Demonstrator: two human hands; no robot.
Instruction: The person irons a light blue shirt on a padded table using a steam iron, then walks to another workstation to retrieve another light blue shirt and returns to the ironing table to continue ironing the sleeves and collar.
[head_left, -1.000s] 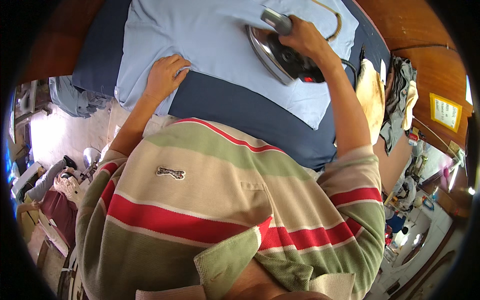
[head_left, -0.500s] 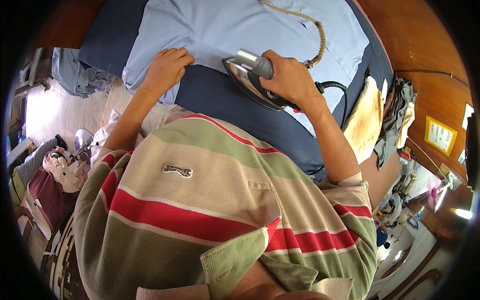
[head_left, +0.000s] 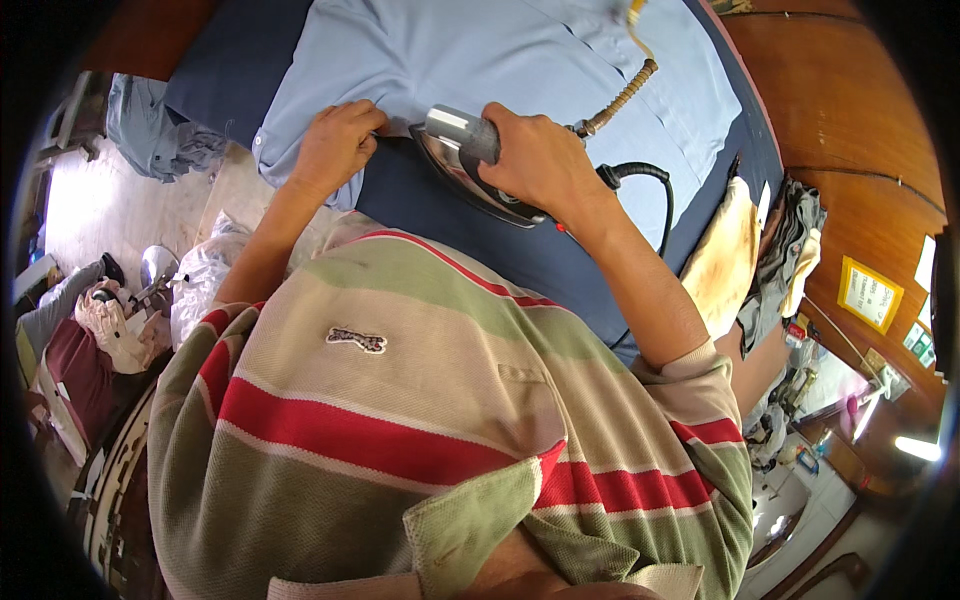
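A light blue shirt (head_left: 500, 60) lies spread over a dark navy cloth (head_left: 420, 190) on the ironing surface. My right hand (head_left: 540, 160) is wrapped round the grey handle of an iron (head_left: 465, 165), whose tip points up and left and sits at the shirt's near edge. From the iron run a black cable (head_left: 640, 170) and a tan, coil-wrapped hose (head_left: 620, 98). To the left, my left hand (head_left: 345, 145) is closed on the shirt near its sleeve, fingers curled over the fabric. The fingertips are partly hidden.
A scorched cream cloth (head_left: 725, 255) and dark grey garments (head_left: 785, 250) hang at the right edge, beside a wooden wall (head_left: 840, 100). Blue-grey clothing (head_left: 150, 135) hangs at the left. Bags and a maroon cloth (head_left: 75, 370) are piled at lower left.
My right hand has slid the iron left, closer to my left hand. The hose and cable have shifted with it. My left hand keeps its hold on the shirt.
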